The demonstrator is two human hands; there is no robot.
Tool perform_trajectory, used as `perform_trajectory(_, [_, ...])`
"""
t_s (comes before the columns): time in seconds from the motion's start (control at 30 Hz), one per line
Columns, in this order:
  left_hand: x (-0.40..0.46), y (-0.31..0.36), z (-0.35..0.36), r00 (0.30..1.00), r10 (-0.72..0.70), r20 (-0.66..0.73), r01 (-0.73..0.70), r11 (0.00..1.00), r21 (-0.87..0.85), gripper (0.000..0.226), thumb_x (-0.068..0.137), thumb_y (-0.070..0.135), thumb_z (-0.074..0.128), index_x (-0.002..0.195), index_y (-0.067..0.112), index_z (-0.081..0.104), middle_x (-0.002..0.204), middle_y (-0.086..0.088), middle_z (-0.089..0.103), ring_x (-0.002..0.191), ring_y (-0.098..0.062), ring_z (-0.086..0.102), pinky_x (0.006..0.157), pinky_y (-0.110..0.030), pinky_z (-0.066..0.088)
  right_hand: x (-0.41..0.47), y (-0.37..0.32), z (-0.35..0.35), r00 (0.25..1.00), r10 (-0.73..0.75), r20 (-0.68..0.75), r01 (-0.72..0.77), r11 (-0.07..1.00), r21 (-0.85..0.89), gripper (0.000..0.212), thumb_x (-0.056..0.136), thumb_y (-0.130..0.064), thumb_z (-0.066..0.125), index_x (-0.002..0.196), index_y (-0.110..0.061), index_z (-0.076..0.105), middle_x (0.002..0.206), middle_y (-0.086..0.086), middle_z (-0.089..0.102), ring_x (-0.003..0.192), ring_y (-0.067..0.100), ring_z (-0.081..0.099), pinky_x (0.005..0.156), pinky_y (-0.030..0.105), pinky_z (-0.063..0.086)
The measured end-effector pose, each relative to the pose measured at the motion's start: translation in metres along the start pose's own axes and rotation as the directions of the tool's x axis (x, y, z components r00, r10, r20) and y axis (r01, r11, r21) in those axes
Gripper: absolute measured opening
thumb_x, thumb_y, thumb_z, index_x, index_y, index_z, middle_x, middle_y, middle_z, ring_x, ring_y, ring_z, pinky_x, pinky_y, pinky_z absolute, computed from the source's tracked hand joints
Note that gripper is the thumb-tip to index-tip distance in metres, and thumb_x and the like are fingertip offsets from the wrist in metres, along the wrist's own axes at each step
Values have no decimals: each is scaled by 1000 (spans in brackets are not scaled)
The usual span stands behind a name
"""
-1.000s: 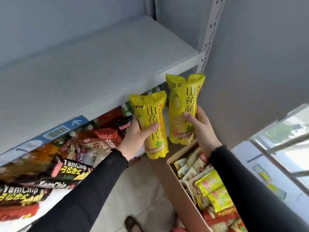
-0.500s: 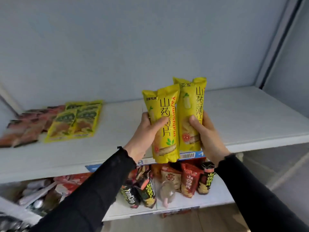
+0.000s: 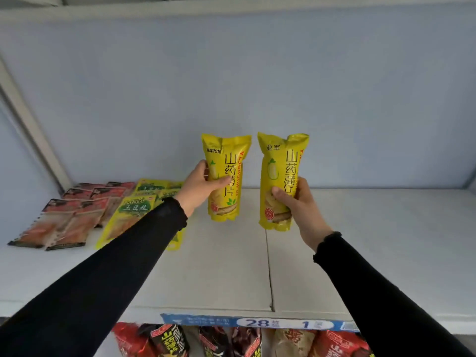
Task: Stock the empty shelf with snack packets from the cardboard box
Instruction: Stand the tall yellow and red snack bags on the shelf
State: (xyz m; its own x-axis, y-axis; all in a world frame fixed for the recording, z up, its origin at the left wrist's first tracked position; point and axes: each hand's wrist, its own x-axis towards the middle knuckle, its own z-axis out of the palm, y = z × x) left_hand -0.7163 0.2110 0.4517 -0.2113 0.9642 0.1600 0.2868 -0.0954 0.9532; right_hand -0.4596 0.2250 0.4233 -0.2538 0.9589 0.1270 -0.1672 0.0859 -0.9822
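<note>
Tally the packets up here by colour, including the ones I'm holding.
Yellow packets, held: 2
Red packets, flat, overlapping: at least 6
Green packets, flat, partly behind sleeve: at least 4
Total: at least 12

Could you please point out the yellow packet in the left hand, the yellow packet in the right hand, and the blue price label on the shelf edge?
left yellow packet (image 3: 228,161): head view, upper printed front.
right yellow packet (image 3: 282,161): head view, upper printed front.
blue price label (image 3: 257,323): head view, the number 28.
</note>
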Motion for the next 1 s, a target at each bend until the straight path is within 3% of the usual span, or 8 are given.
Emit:
perform_trajectory(0.07, [23,-13,-13,999,12,-49,-9,999,51,58,81,27,84,130,18,54,124,-1,67,113,-17,64,96,-36,53,22,6,12,1000,14,4,-14,1000,2,40,90,-23,75,122,-20,52,117,8,69,90,18,76,63,39,61])
perform_trajectory(0.23, [66,-43,-36,991,-4,-136,14,997,76,52,79,26,85,123,19,58,115,5,68,111,-19,65,96,-40,54,66,22,34,999,41,-25,-41,998,-40,46,90,-17,76,126,-13,49,117,6,68,86,11,73,55,21,57])
perform_trajectory(0.43, [97,-64,-49,993,-4,-117,15,995,98,50,82,24,83,124,16,59,117,3,68,110,-18,64,96,-39,53,112,50,47,998,3,-62,-13,987,-162,50,86,-22,81,125,-17,49,113,-2,68,102,17,69,74,25,58])
perform_trajectory(0.57, [107,-75,-55,996,13,-88,-5,995,97,53,82,23,83,128,16,57,122,1,68,115,-18,63,98,-41,52,133,62,58,996,-22,-88,3,977,-214,49,86,-18,80,122,-16,47,110,-4,67,97,13,68,64,17,55])
perform_trajectory(0.6, [109,-76,-56,996,18,-84,-11,996,94,56,82,23,83,129,16,55,123,1,67,115,-19,62,98,-40,51,138,66,61,996,-27,-90,7,974,-225,50,86,-17,81,122,-17,47,111,-5,66,98,14,68,65,18,56])
perform_trajectory(0.73, [115,-79,-60,996,34,-79,-27,996,83,59,82,22,83,127,23,45,122,1,64,114,-19,62,96,-39,52,156,78,73,994,-56,-94,27,956,-291,61,83,-23,83,127,-22,40,121,-1,64,109,19,66,91,37,59])
perform_trajectory(0.87, [122,-83,-64,997,49,-65,-41,992,121,57,81,27,83,125,26,46,126,-1,64,114,-20,64,99,-43,52,169,82,86,989,-90,-118,41,928,-371,60,83,-25,83,122,-22,38,124,5,59,112,24,63,94,41,58])
perform_trajectory(1.0, [124,-80,-63,995,78,-64,-68,987,142,55,85,26,81,127,26,46,123,5,63,113,-16,62,96,-36,51,179,87,93,979,-140,-148,58,889,-455,62,79,-31,85,122,-21,43,121,6,53,111,25,58,95,46,56])
